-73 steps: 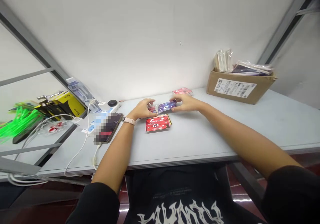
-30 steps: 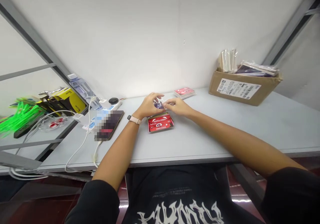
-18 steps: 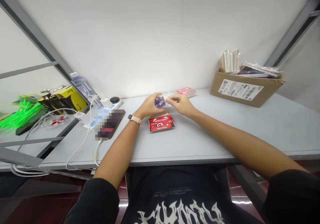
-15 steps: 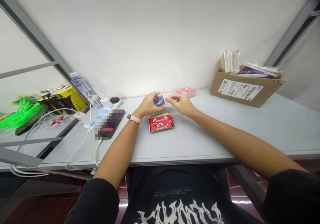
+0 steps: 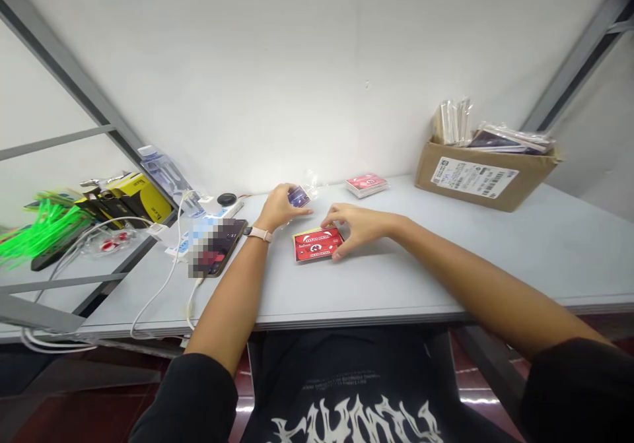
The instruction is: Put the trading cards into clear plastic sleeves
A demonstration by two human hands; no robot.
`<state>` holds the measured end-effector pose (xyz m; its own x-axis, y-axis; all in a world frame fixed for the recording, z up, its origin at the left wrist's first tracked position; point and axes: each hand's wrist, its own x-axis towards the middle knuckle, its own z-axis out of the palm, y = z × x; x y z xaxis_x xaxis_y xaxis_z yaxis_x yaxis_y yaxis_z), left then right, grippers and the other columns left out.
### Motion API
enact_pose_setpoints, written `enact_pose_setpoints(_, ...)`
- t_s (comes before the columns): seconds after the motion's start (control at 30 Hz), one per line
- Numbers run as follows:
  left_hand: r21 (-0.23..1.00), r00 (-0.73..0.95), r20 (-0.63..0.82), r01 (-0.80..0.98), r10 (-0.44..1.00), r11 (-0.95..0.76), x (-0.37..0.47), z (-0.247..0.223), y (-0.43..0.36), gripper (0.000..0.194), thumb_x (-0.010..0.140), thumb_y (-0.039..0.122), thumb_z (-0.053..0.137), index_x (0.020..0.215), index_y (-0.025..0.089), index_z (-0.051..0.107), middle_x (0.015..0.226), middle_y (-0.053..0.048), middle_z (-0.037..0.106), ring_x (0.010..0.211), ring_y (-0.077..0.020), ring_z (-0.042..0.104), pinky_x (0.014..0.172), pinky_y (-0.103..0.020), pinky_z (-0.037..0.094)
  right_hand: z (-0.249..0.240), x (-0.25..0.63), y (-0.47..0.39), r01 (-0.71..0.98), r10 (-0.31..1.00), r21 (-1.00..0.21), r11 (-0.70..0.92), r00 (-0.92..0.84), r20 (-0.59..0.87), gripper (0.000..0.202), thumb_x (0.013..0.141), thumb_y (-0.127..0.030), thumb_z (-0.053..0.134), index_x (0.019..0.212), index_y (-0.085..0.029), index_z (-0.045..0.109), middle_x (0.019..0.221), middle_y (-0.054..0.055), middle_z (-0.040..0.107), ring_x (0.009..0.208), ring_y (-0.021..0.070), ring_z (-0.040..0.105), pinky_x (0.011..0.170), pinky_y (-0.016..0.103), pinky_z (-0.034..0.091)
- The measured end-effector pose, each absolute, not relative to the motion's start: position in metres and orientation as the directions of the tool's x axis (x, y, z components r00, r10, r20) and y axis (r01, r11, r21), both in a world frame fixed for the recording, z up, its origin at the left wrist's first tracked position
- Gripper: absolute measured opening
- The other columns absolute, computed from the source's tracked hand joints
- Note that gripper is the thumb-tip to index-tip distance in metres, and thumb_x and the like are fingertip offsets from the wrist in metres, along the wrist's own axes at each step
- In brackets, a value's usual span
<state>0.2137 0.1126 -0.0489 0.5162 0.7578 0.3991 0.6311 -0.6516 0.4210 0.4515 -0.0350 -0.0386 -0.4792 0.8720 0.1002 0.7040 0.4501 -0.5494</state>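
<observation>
My left hand (image 5: 279, 208) is closed round a small purple-blue card pack (image 5: 299, 197), whose clear plastic wrapper (image 5: 313, 182) sticks up behind it. Nearer the front, a stack of red cards (image 5: 317, 245) lies flat on the grey table. Thumb and fingers of my right hand (image 5: 354, 227) are round the right side of this red stack, the thumb at its front right corner and the fingertips by its back edge. Farther back, a second stack of red and white cards (image 5: 366, 184) lies near the wall.
A cardboard box (image 5: 475, 173) of wrapped packs stands at the back right. On the left are a phone (image 5: 225, 248), a power strip (image 5: 211, 222) with white cables, a water bottle (image 5: 166, 169) and green ties (image 5: 44, 225).
My right hand has left the purple-blue pack and come down to the front red stack, its fingers spreading round it. My left hand has shifted left with the pack.
</observation>
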Motion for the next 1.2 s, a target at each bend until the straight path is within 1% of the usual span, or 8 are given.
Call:
enact_pose_setpoints(0.17, 0.439, 0.523, 0.390, 0.618, 0.758, -0.652, 0.215, -0.050, 0.114, 0.069, 0.063, 0.054, 0.099, 0.115, 0.022, 0.068, 0.123, -0.011, 0.073, 0.118, -0.0343, 0.068, 0.106, -0.049, 0.055, -0.041, 0.453, -0.033, 0.693, 0.869, -0.559, 0.456, -0.482, 0.112, 0.067, 0.062, -0.061, 0.096, 0.117, -0.026, 0.079, 0.122, 0.009, 0.067, 0.111, 0.0314, 0.067, 0.099, 0.045, 0.058)
enact_pose_setpoints(0.33, 0.441, 0.531, 0.390, 0.609, 0.752, -0.659, 0.216, -0.049, 0.113, 0.063, 0.065, 0.050, 0.096, 0.114, 0.021, 0.070, 0.121, -0.012, 0.074, 0.116, -0.0337, 0.069, 0.105, -0.048, 0.056, -0.033, 0.466, -0.029, 0.593, 0.890, -0.685, 0.424, -0.412, 0.195, 0.062, 0.067, -0.054, 0.093, 0.121, -0.028, 0.077, 0.125, 0.007, 0.073, 0.109, 0.0287, 0.069, 0.095, 0.042, 0.058)
enact_pose_setpoints(0.43, 0.445, 0.547, 0.376, 0.602, 0.748, -0.663, 0.216, -0.049, 0.111, 0.061, 0.067, 0.050, 0.095, 0.114, 0.021, 0.070, 0.120, -0.011, 0.074, 0.114, -0.0337, 0.069, 0.104, -0.049, 0.056, -0.033, 0.475, -0.022, 0.580, 0.904, -0.699, 0.418, -0.195, 0.380, 0.065, 0.075, -0.051, 0.089, 0.131, -0.025, 0.071, 0.128, 0.010, 0.072, 0.110, 0.0294, 0.069, 0.097, 0.044, 0.056)
enact_pose_setpoints(0.57, 0.435, 0.565, 0.378, 0.591, 0.733, -0.679, 0.217, -0.049, 0.110, 0.067, 0.062, 0.049, 0.097, 0.117, 0.022, 0.068, 0.125, -0.011, 0.072, 0.119, -0.0345, 0.067, 0.108, -0.050, 0.054, -0.043, 0.484, -0.013, 0.758, 0.825, -0.564, 0.326, 0.062, 0.561, 0.069, 0.079, -0.040, 0.084, 0.142, -0.020, 0.063, 0.132, 0.015, 0.065, 0.110, 0.0338, 0.067, 0.101, 0.050, 0.054)
enact_pose_setpoints(0.7, 0.414, 0.588, 0.390, 0.576, 0.709, -0.705, 0.217, -0.049, 0.110, 0.069, 0.063, 0.046, 0.097, 0.119, 0.021, 0.066, 0.128, -0.013, 0.070, 0.122, -0.0348, 0.066, 0.110, -0.050, 0.053, -0.049, 0.489, -0.010, 0.869, 0.814, -0.376, 0.322, -0.052, 0.578, 0.064, 0.083, -0.035, 0.077, 0.143, -0.019, 0.061, 0.132, 0.018, 0.060, 0.118, 0.0387, 0.062, 0.107, 0.054, 0.049)
enact_pose_setpoints(0.83, 0.374, 0.588, 0.415, 0.585, 0.694, -0.719, 0.217, -0.049, 0.111, 0.068, 0.063, 0.040, 0.097, 0.120, 0.021, 0.065, 0.126, -0.012, 0.068, 0.122, -0.0357, 0.066, 0.110, -0.051, 0.052, -0.047, 0.490, -0.012, 0.900, 0.832, -0.290, 0.326, -0.128, 0.539, 0.058, 0.084, -0.037, 0.074, 0.139, -0.020, 0.063, 0.131, 0.019, 0.060, 0.117, 0.0395, 0.061, 0.108, 0.056, 0.046)
enact_pose_setpoints(1.0, 0.321, 0.627, 0.453, 0.549, 0.634, -0.772, 0.218, -0.052, 0.111, 0.068, 0.066, 0.035, 0.095, 0.125, 0.022, 0.064, 0.127, -0.012, 0.067, 0.122, -0.0357, 0.065, 0.109, -0.052, 0.052, -0.048, 0.491, -0.012, 0.900, 0.869, -0.290, 0.325, -0.163, 0.466, 0.051, 0.084, -0.042, 0.075, 0.130, -0.022, 0.069, 0.122, 0.015, 0.064, 0.108, 0.0355, 0.062, 0.102, 0.050, 0.046)
enact_pose_setpoints(1.2, 0.267, 0.679, 0.481, 0.490, 0.555, -0.830, 0.221, -0.052, 0.108, 0.066, 0.069, 0.034, 0.093, 0.126, 0.021, 0.063, 0.126, -0.013, 0.069, 0.121, -0.0347, 0.067, 0.107, -0.051, 0.054, -0.054, 0.495, -0.007, 0.840, 0.859, -0.379, 0.389, -0.182, 0.478, 0.055, 0.083, -0.045, 0.078, 0.132, -0.022, 0.071, 0.120, 0.013, 0.067, 0.106, 0.0328, 0.064, 0.096, 0.044, 0.050)
